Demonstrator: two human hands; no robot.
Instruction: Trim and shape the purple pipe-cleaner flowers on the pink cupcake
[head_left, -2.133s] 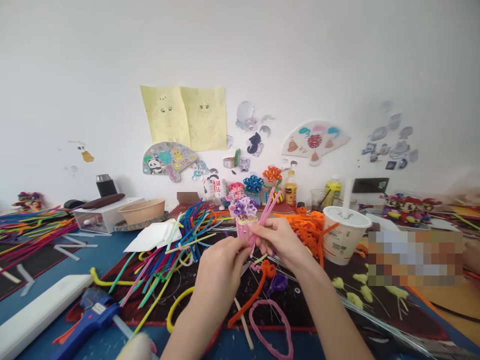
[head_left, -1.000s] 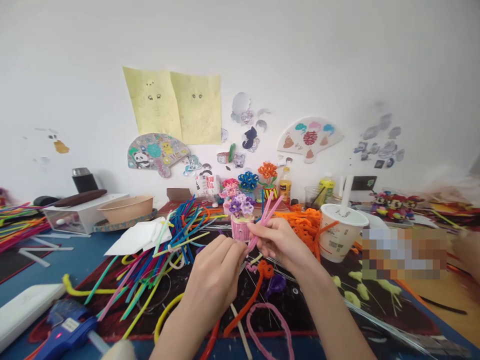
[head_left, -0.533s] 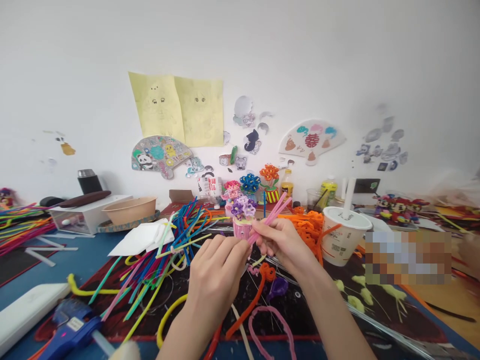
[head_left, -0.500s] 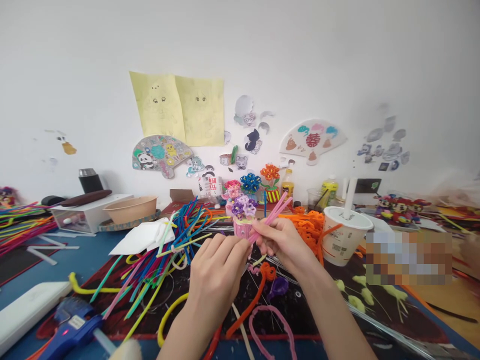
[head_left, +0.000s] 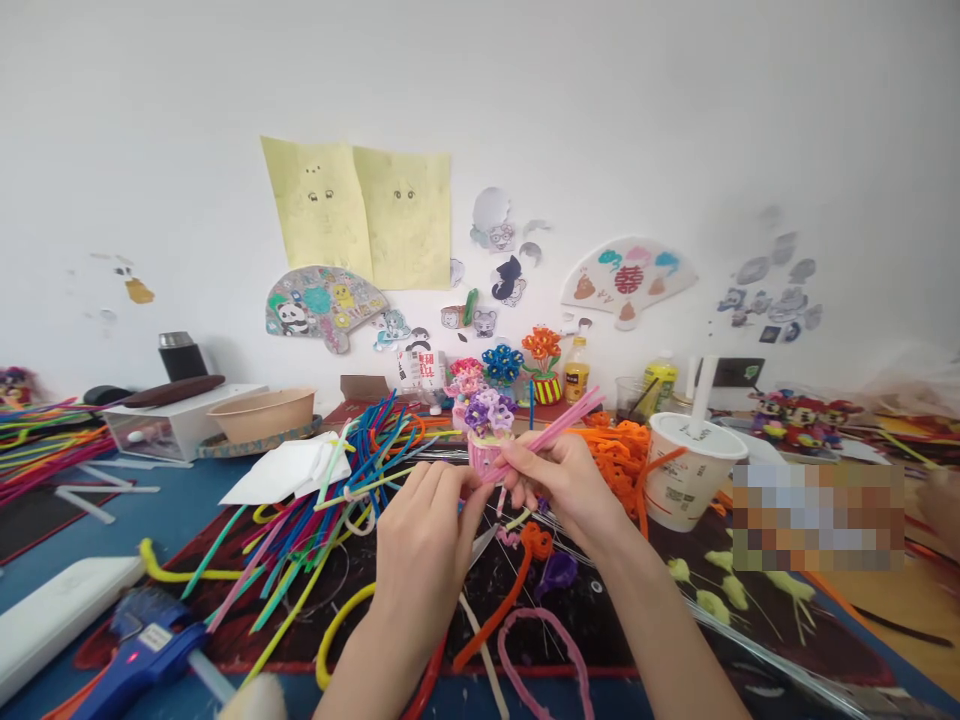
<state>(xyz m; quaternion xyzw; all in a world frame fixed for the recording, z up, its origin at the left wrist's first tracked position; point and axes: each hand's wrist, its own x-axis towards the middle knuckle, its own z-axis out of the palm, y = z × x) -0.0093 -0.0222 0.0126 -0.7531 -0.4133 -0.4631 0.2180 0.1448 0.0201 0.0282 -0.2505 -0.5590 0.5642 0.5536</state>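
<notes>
Pink pipe cleaners run as a small bundle between my two hands, above the middle of the table. My right hand pinches the bundle between thumb and fingers, and its free ends point up to the right. At the bundle's lower left end, the fingers of my left hand are closed on it. Just behind the hands stands a pink pot with purple pipe cleaner flowers. Under my hands lie an orange pipe cleaner piece and a purple piece.
Coloured pipe cleaners are heaped on the left. A blue glue gun lies front left. To the right stand a lidded cup with a straw and an orange pile. Potted flowers and a bottle line the wall.
The pink bundle has tilted lower toward the right. My left hand has shifted slightly left, its fingers now at the bundle's lower end. My right hand keeps its pinch.
</notes>
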